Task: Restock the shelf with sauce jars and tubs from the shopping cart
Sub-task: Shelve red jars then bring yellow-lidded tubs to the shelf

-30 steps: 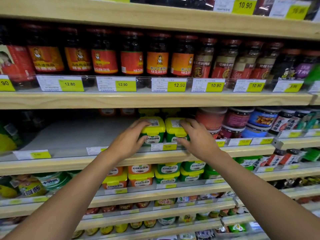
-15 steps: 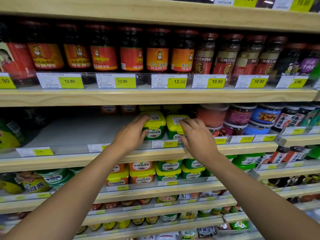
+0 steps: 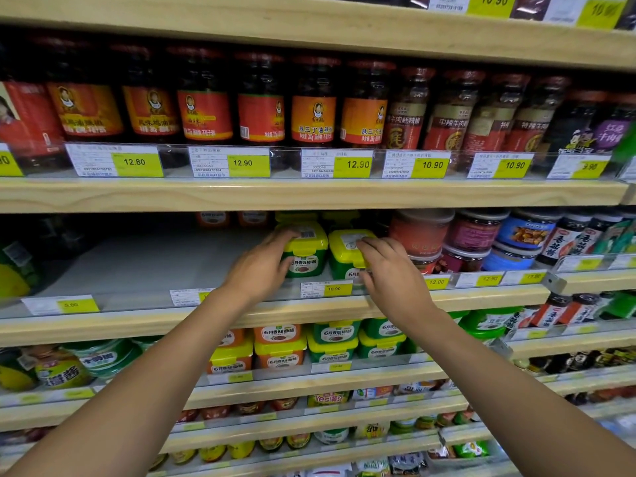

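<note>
Two green tubs with yellow lids stand side by side near the front of the middle shelf (image 3: 130, 270). My left hand (image 3: 256, 266) grips the left tub (image 3: 308, 251) from its left side, fingers curled over the lid edge. My right hand (image 3: 390, 273) grips the right tub (image 3: 344, 251), fingers over the lid's right edge and thumb at its front. More tubs of the same kind stand behind them, and orange-lidded tubs (image 3: 213, 218) sit at the shelf's back. The shopping cart is out of view.
Left of the tubs the grey shelf floor lies bare up to green packs (image 3: 13, 270) at the far left. Round jars (image 3: 421, 232) crowd the right. Dark sauce jars (image 3: 203, 98) fill the shelf above; stacked tubs (image 3: 280, 349) fill the one below.
Both hands have stayed on the two tubs; the tubs have shifted slightly back on the shelf. The camera has moved a little closer.
</note>
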